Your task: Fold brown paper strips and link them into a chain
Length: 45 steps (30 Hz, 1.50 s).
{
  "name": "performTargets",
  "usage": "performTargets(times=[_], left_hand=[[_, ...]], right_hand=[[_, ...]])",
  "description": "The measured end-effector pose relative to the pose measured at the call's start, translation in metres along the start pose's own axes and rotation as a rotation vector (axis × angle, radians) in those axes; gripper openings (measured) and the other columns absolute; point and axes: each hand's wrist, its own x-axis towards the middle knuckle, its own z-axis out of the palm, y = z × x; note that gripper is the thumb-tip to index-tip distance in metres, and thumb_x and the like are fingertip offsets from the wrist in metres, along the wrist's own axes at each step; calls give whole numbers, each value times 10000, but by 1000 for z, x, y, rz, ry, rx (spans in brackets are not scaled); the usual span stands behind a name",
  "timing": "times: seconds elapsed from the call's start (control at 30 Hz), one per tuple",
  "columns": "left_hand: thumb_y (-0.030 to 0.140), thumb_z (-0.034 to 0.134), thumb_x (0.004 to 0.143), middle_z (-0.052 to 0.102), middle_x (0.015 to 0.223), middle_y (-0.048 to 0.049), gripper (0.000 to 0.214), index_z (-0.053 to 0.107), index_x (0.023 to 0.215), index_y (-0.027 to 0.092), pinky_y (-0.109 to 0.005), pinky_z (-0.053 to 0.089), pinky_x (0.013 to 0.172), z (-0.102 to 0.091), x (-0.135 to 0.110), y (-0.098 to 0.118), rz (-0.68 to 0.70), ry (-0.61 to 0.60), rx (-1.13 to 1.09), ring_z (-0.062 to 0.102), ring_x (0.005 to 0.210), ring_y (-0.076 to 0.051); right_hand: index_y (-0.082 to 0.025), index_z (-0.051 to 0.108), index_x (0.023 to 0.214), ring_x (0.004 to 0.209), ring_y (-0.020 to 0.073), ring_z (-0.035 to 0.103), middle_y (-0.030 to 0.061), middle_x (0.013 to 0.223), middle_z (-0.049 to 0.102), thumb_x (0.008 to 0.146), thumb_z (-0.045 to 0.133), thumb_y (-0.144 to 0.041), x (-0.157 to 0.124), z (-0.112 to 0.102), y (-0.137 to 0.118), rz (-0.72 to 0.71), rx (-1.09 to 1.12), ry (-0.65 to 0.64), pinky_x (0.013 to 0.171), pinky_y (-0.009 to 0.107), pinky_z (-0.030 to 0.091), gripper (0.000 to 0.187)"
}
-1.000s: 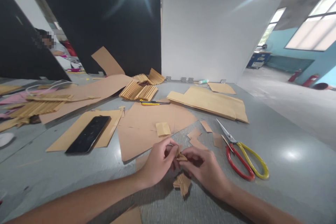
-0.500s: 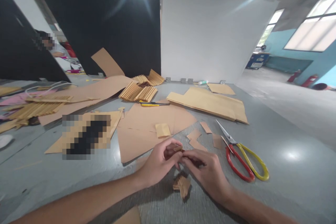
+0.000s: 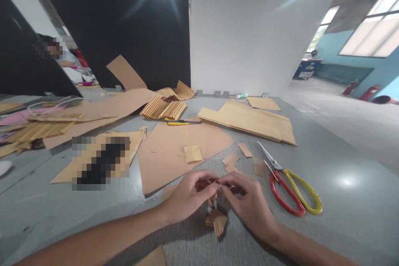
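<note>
My left hand (image 3: pixel 188 197) and my right hand (image 3: pixel 247 201) meet over the near middle of the table. Both are closed, thumbs and fingertips pinching a small piece of brown paper (image 3: pixel 218 184), mostly hidden by the fingers. Just below them lies a little bunch of folded brown paper pieces (image 3: pixel 217 221). Beyond the fingers are small cut paper pieces (image 3: pixel 231 159) and a lighter paper square (image 3: pixel 193 154), which rests on a large brown sheet (image 3: pixel 165 166). To the right of my right hand lie scissors (image 3: pixel 278 168) with one red and one yellow handle.
A yellow utility knife (image 3: pixel 177 122) lies at the large sheet's far edge. Behind it are pleated paper stacks (image 3: pixel 163 107); folded brown paper (image 3: pixel 249 120) is to the right. Black (image 3: pixel 124 29) and white (image 3: pixel 246 37) panels stand at the back. A person (image 3: pixel 67 60) is far left.
My fingers have shifted on the small paper piece, which now shows only as a thin edge between the fingertips. My right hand's fingers have lifted slightly. The view has shifted a little.
</note>
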Motion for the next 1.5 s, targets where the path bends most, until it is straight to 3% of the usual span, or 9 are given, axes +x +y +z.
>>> performTargets(times=[0.17, 0.27, 0.43, 0.63, 0.93, 1.23, 1.5], left_hand=[[316, 592, 960, 696, 777, -54, 189, 648, 996, 139, -255, 525, 567, -1, 4, -5, -63, -18, -62, 680, 673, -177], [303, 600, 945, 682, 732, -40, 165, 630, 931, 142, -245, 533, 539, -2, 6, -7, -125, -4, -80, 691, 650, -180], [417, 608, 954, 684, 773, -59, 297, 647, 901, 127, -243, 561, 537, -2, 9, -5, -131, -35, -114, 693, 711, -187], [402, 692, 914, 693, 821, -69, 275, 658, 948, 131, -308, 594, 636, -7, 9, -9, -97, -26, -214, 689, 795, -206], [384, 696, 920, 725, 834, -85, 262, 676, 933, 123, -310, 591, 660, -9, 9, -9, -111, -60, -239, 699, 786, -196], [419, 684, 919, 708, 767, -70, 300, 679, 903, 119, -280, 541, 614, 0, 8, -7, -70, 13, -95, 646, 637, -158], [466, 630, 940, 697, 792, -58, 325, 694, 914, 148, -283, 528, 633, 1, 5, -5, -71, 36, -4, 632, 649, -165]], right_hand=[[-216, 718, 986, 671, 132, 686, 4, 844, 737, 947, 625, -211, -1, 1, -1, 41, 113, -42, 624, 214, 548, 101], [-218, 728, 920, 698, 131, 681, -4, 815, 734, 947, 635, -203, -3, 0, 0, 22, 76, -41, 659, 213, 540, 97], [-217, 735, 875, 663, 125, 664, -10, 775, 725, 940, 648, -210, -2, -1, -2, 30, 35, 7, 637, 206, 538, 109], [-207, 749, 886, 627, 144, 693, 11, 757, 730, 936, 608, -199, -1, 0, -5, 51, 24, -7, 607, 227, 570, 150], [-206, 760, 864, 610, 135, 703, 6, 739, 727, 927, 614, -188, 0, 1, -4, 68, 94, -4, 587, 213, 583, 160], [-192, 770, 883, 583, 145, 699, 5, 675, 721, 913, 614, -199, 0, 1, -2, 110, 86, -3, 568, 224, 569, 159], [-186, 765, 936, 646, 169, 722, 24, 706, 730, 963, 611, -322, -1, 4, 6, 192, 239, -49, 629, 264, 603, 207]])
